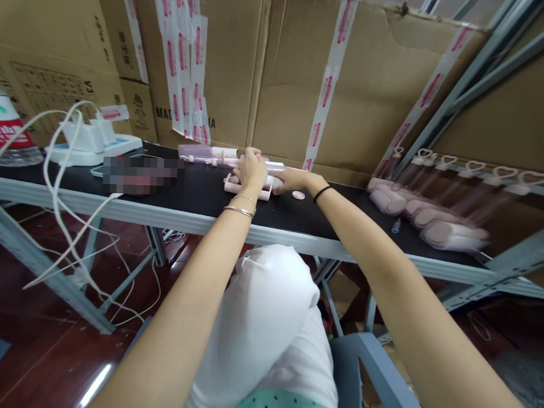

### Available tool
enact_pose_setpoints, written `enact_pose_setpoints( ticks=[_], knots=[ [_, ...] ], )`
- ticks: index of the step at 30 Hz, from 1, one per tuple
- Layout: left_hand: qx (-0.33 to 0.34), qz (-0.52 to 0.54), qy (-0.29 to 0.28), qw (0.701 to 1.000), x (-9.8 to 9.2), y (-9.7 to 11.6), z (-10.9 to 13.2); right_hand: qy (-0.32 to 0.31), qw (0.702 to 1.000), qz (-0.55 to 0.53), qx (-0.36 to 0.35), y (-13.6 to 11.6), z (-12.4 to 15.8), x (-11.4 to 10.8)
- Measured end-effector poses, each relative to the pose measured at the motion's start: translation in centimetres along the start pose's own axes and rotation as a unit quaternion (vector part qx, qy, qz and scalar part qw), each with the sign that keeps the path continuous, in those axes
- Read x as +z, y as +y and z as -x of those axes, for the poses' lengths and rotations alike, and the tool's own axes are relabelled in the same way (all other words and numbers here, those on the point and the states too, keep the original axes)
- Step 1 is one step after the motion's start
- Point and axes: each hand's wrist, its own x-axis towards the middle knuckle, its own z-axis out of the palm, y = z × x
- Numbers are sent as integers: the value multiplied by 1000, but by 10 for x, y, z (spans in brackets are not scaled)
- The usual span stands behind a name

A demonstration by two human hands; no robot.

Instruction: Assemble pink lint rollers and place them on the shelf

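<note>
Left fingers (253,152) curl near the pink casing (233,187)

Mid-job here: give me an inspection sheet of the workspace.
Surface: black tabletop, metal-edged.
Job's things: pale pink holder, white piece and pink disc near the hands; heart-handled items grouped toward the right end.
Clutter: bottle and white power strip, left end.
Grips: left grip at the holder, right grip at the white piece; closure unclear.
Cables: white cables hang past the front edge, left.
Surroundings: cardboard behind; metal frame right.
</note>
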Motion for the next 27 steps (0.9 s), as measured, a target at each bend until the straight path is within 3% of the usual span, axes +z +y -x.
enact_pose_setpoints(
  ticks=[3, 5, 8, 10, 12, 16, 20, 27],
  knots=[
    [4, -23, -14, 1000, 2, -2, -2, 118, 989, -20, 87, 18, 18, -4],
    [7, -36, -19, 999, 3, 0, -1, 225, 958, -126, 129, 33, 29, -7],
    [93, -61, -38, 993, 4, 7, 6, 345, 849, -366, 161, 47, 41, -2],
    [193, -79, -78, 975, 7, 11, 13, 363, 776, -482, 182, 50, 47, 8],
    [266, -101, -132, 949, 11, 13, 19, 352, 748, -524, 204, 49, 53, 18],
    [282, -120, -213, 928, 19, 7, 20, 290, 787, -503, 207, 45, 65, 30],
    [238, -101, -223, 940, 18, 0, 11, 209, 830, -489, 171, 45, 68, 33],
    [207, -91, -214, 950, 15, 0, 8, 222, 841, -485, 93, 55, 58, 39]
  ],
)
